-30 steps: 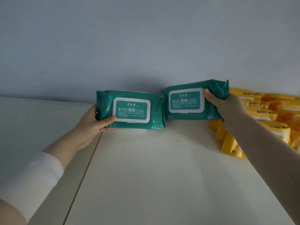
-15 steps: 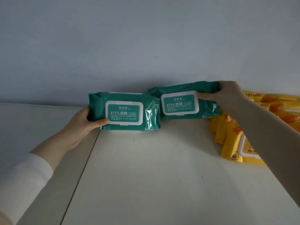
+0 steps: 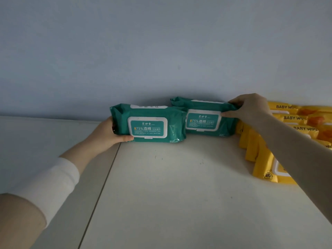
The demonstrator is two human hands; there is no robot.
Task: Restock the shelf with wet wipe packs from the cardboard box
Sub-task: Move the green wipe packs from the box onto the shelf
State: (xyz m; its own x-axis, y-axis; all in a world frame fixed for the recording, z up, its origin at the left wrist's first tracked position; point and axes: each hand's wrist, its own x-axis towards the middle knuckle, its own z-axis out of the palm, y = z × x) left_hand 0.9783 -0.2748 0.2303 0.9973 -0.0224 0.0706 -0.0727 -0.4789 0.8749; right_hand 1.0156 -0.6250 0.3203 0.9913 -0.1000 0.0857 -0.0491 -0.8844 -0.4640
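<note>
1. On my feed the left hand [image 3: 107,135] grasps the left green wipe pack [image 3: 172,126] by its 9 o'clock end; the thumb lies across the front lower corner beside the white flip lid, and the fingers wrap out of sight behind.
2. That pack stands on its long edge, lid facing me, just left of the middle of the view; its lower edge meets the white shelf [image 3: 170,186], though I cannot tell whether its weight is fully down.
3. The right hand [image 3: 251,108] pinches the right green wipe pack [image 3: 203,135] at its 2 o'clock corner; the fingers curl over the top and the thumb presses the front by the lid's upper corner.
4. This second pack sits at 3 o'clock of the first and a little further back, close to the pale blue wall [image 3: 161,51]; its 9 o'clock end is tucked behind the first pack, so the two overlap.
5. Yellow baby wipe packs [image 3: 260,159] stand in a row at 3 to 4 o'clock of the view, just beside the right green pack; my right forearm crosses in front of them.
6. A dark seam [image 3: 100,186] runs along the shelf from 7 o'clock up towards the left hand; a white sleeve [image 3: 50,184] covers the left forearm at 8 o'clock.
</note>
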